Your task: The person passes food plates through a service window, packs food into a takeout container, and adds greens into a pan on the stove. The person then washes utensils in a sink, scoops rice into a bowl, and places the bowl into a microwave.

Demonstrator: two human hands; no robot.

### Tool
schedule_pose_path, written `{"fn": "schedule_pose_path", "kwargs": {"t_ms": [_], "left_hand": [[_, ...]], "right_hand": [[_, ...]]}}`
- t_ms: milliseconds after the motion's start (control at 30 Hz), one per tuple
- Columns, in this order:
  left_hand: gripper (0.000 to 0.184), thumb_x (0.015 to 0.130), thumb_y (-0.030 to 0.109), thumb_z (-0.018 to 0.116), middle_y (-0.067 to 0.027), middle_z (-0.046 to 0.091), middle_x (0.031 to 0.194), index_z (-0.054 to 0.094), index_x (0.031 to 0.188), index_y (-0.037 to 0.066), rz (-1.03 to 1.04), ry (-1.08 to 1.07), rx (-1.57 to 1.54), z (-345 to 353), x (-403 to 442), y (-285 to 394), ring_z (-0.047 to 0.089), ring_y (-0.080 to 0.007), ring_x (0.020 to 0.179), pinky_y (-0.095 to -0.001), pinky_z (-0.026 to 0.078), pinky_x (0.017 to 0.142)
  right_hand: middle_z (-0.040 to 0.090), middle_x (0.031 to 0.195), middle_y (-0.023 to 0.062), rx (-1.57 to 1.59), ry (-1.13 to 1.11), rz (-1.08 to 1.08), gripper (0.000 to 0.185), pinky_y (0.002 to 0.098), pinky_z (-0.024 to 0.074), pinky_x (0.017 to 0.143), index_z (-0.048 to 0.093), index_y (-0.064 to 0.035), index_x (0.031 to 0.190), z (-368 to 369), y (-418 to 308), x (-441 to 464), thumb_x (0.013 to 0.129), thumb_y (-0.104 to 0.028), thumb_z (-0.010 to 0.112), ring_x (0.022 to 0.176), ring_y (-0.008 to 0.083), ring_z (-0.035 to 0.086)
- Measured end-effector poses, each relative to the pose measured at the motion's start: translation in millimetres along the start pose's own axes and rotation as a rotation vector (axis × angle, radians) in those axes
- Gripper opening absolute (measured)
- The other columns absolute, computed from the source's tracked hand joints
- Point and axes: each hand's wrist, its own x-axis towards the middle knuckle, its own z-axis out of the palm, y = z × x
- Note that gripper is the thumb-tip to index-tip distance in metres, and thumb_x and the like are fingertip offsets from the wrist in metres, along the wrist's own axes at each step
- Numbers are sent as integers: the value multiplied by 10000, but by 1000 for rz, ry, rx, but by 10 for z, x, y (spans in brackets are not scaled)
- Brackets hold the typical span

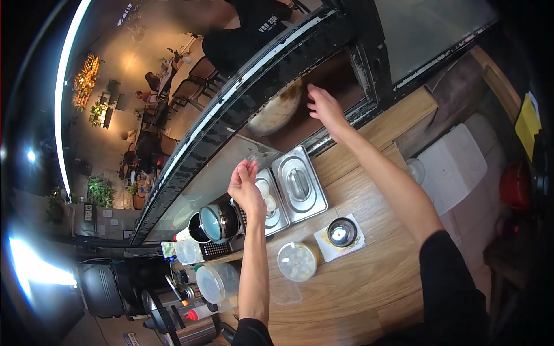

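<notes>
2 hands reach over the wooden counter [352, 300]: the left hand [246, 187], mid-frame, has fingertips pinched, but I cannot tell whether they grasp anything; the right hand [327, 111], upper centre, is loose and released, near 1 pale round item [274, 118]. 1 lidded metal container [314, 199] sits at centre.

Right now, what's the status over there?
Left hand pinched, contents unclear. Right hand open, near the pale round item. Lidded steel container nearby; nothing visibly blocking.
</notes>
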Motion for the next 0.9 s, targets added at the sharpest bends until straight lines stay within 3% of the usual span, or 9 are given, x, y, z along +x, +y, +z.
{"fn": "schedule_pose_path", "kwargs": {"t_ms": [67, 300, 567, 667, 700, 767, 800, 833, 900], "left_hand": [[296, 1004, 152, 509, -167, 625, 1027, 573, 1093, -122, 12, -33, 4, 96, -1, 20, 654, -248, 972, -309, 540, 903], [307, 995, 138, 527, -192, 640, 1024, 587, 1090, -148, 66, -140, -3, 806, -152, -20, 662, -257, 965, -321, 546, 904], [294, 976, 132, 565, -182, 662, 1007, 608, 1077, -140, 87, -223, -37, 1967, -419, -77, 672, -236, 933, -334, 552, 887], [176, 937, 97, 600, -137, 706, 906, 675, 989, -54, 231, -297, 121, 2296, -320, -167, 682, -194, 813, -313, 562, 797], [158, 933, 89, 587, -133, 708, 933, 678, 992, -26, 363, -333, 332, 2365, -406, -83, 682, -204, 831, -316, 564, 806], [249, 943, 130, 554, -155, 670, 1078, 623, 1124, -25, 156, -526, 36, 2225, -85, -451, 643, -249, 1014, -356, 529, 918], [371, 979, 207, 486, -185, 590, 1237, 532, 1265, -26, 35, -682, 47, 2190, -130, -239, 569, -281, 1163, -416, 432, 1052], [450, 996, 259, 423, -200, 504, 1344, 442, 1357, -10, 73, -763, 141, 2081, -127, -192, 495, -295, 1258, -451, 352, 1112], [393, 949, 146, 452, -183, 550, 1292, 495, 1308, -7, 74, -483, 97, 2087, -739, 218, 554, -319, 1184, -428, 445, 1014]], "right_hand": [[632, 1187, 88, 64, 56, -217, 506, 283, 461, 912, 557, -9, 1278, -284, 53, -446, 964, -406, 554, 1077, 178, 600], [621, 1231, 143, -585, 257, -376, 341, 316, 418, 988, 577, 41, 1234, -2132, 18, -2301, 928, -98, 519, 1160, 205, 566], [577, 1281, 81, -366, 1034, 183, 389, 307, 383, 1007, 569, -41, 1275, -4004, 474, -4511, 1007, -309, 482, 1203, 200, 515], [611, 1235, 90, -519, 1163, 276, 393, 321, 403, 985, 586, -25, 1251, -4431, 825, -5375, 1017, -313, 454, 1163, 200, 541], [582, 1254, 70, -627, 1157, 105, 482, 318, 431, 935, 536, -50, 1322, -4754, 1298, -5845, 1014, -408, 440, 1133, 175, 535], [659, 1133, 161, -844, 1283, 16, 346, 371, 455, 964, 630, 26, 1154, -4637, 1664, -6281, 998, -221, 445, 1056, 285, 613], [641, 1174, 194, -840, 1150, 397, 363, 396, 456, 973, 633, 25, 1151, -4400, 1297, -6411, 985, -261, 484, 1093, 316, 605], [637, 1178, 211, -709, 1271, 392, 439, 396, 465, 964, 622, 16, 1175, -4239, 1299, -6562, 943, -351, 557, 1104, 319, 608], [480, 1373, 249, -761, 1269, 427, 702, 453, 434, 999, 444, -86, 1402, -4032, 1644, -7055, 883, -539, 580, 1195, 395, 528]]}}
